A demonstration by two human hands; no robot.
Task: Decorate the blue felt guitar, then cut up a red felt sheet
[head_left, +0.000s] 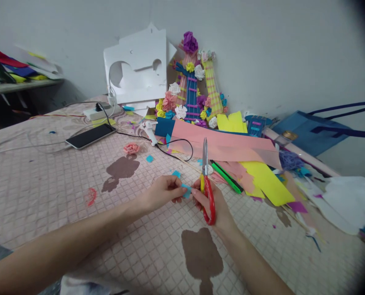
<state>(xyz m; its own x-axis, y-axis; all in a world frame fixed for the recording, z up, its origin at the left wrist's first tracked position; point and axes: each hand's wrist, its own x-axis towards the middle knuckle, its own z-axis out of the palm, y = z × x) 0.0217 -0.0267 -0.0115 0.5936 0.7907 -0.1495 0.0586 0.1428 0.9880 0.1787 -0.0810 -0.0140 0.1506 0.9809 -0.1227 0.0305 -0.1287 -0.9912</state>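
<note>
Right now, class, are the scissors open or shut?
Shut: the scissors in the right hand show their blades lying together as one narrow shape, with no gap visible between them.

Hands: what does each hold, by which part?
Left hand pinches a blue paper piece by its left side. Right hand holds scissors by red handles; paper contact unclear.

Scissors (205, 168): smooth shiny metal blades, glossy red plastic handle. Blue scrap (186, 191): matt, paper-like. Pink sheet (225, 144): smooth matt paper. Phone (91, 136): glossy black screen. Glue gun (149, 131): white plastic. Desk (78, 221): grid-textured covering, ragged brown patches.
</note>
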